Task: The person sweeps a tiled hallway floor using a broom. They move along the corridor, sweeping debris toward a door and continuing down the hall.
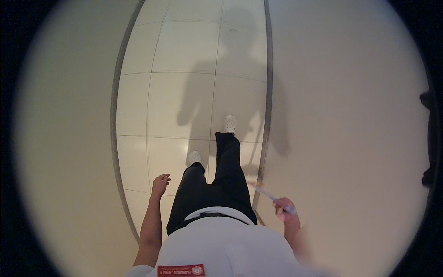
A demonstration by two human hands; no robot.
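Note:
In my right hand [286, 208] is a thin pale handle [268, 195], blurred, that slants down and inward. At its lower end an orange part [255, 184] shows beside my leg; the picture does not settle what tool it is. My left hand [161, 184] hangs at my side with its fingers loosely bent and nothing in it. Between the hands are my black trousers [225, 190] and, ahead, my white perforated clogs, the right one [230, 123] in front of the left one [195, 157].
A passage floor of pale tiles [183, 104] runs ahead, with my shadow [228, 83] over it. Dark skirting [115, 114] edges the left wall [69, 131], and another strip [269, 86] edges the right wall [339, 121]. A dark bar-like object [431, 138] is at the far right rim.

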